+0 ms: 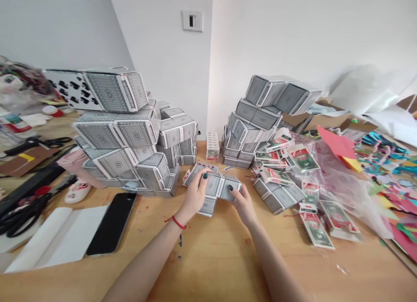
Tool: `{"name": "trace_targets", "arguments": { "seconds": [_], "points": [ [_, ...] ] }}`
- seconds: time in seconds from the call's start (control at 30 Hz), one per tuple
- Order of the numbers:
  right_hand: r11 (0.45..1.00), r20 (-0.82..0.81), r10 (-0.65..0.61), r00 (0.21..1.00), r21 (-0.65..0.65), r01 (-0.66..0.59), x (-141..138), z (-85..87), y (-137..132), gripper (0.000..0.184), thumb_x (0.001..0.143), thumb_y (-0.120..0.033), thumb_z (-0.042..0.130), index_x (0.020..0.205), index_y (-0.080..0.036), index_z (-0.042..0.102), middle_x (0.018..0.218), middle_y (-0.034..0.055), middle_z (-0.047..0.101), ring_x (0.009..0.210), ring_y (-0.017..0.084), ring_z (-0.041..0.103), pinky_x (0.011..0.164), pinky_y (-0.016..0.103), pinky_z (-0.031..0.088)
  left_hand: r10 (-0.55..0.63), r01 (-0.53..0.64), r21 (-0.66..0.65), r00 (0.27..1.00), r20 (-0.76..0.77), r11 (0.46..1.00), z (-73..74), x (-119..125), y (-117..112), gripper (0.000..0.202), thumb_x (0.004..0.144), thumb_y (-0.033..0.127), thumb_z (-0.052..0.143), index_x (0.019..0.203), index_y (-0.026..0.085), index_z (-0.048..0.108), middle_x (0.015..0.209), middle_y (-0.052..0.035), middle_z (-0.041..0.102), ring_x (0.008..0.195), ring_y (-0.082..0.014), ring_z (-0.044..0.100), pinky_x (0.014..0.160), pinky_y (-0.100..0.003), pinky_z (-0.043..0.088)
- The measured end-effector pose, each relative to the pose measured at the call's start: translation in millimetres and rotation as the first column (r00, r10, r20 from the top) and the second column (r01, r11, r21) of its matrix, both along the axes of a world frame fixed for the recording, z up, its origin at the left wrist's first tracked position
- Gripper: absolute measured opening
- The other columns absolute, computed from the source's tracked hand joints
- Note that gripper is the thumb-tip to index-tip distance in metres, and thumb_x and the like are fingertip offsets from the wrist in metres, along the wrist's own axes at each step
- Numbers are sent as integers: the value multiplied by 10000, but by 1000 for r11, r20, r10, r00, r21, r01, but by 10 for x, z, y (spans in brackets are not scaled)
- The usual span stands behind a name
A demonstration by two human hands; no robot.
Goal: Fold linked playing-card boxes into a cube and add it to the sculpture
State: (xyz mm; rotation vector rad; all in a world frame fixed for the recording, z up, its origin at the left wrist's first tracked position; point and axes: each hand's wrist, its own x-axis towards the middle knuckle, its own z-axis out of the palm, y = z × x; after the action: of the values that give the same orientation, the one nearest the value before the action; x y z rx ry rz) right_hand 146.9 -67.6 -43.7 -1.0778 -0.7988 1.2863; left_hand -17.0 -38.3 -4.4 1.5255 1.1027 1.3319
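Both hands meet at the middle of the wooden table (215, 258) on a partly folded assembly of grey-backed playing cards (217, 185). My left hand (194, 195) grips its left side, with fingers curled over the top edge and a red string on the wrist. My right hand (243, 203) pinches its right end between thumb and fingers. A few loose cards (189, 175) lie just behind the left hand.
A tall stack of card cubes (130, 137) stands to the left and another stack (260, 119) to the right. Card packs (314, 230) and plastic wrap lie right. A black phone (112, 224), white paper (55, 241) and scissors (19, 215) lie left.
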Motion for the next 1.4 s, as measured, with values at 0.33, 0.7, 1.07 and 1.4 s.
{"name": "trace_targets", "arguments": {
  "seconds": [0.33, 0.7, 1.07, 1.4],
  "points": [
    [996, 252, -82, 964, 65, 67, -37, 58, -49, 267, 685, -449, 682, 763, -200, 627, 689, -14, 595, 600, 123, 506, 553, 230, 399, -17, 15, -14, 985, -172, 1000, -83, -46, -10, 305, 883, 391, 415, 1025, 234, 634, 880, -51, 661, 795, -208, 587, 798, -309, 420],
    [975, 29, -198, 980, -93, 200, 14, -106, 58, 369, 627, -516, 692, 803, -197, 635, 726, 1, 641, 623, 150, 571, 523, 237, 426, -167, 116, -179, 939, -302, 977, -110, -108, 50, 437, 860, 364, 458, 1264, 204, 504, 1293, -79, 550, 1185, -234, 508, 1002, -356, 365],
    [989, 23, 55, 998, 138, -58, 155, 19, 26, 540, 676, -412, 680, 1182, -266, 562, 1264, 49, 565, 1137, 258, 519, 878, 352, 443, -175, 215, 110, 941, -291, 970, -44, -216, 75, 531, 825, 305, 522, 1339, 226, 418, 1364, -83, 475, 1258, -241, 423, 1055, -402, 303],
    [977, 132, -93, 987, 202, 65, 407, -162, 125, 117, 640, -205, 572, 690, -215, 678, 1047, 64, 678, 1142, 298, 512, 1006, 470, 309, -265, 277, 126, 958, -105, 953, 10, -271, 91, 292, 776, 165, 428, 860, 196, 706, 931, -56, 697, 956, -220, 607, 930, -388, 423]
  ]
}}
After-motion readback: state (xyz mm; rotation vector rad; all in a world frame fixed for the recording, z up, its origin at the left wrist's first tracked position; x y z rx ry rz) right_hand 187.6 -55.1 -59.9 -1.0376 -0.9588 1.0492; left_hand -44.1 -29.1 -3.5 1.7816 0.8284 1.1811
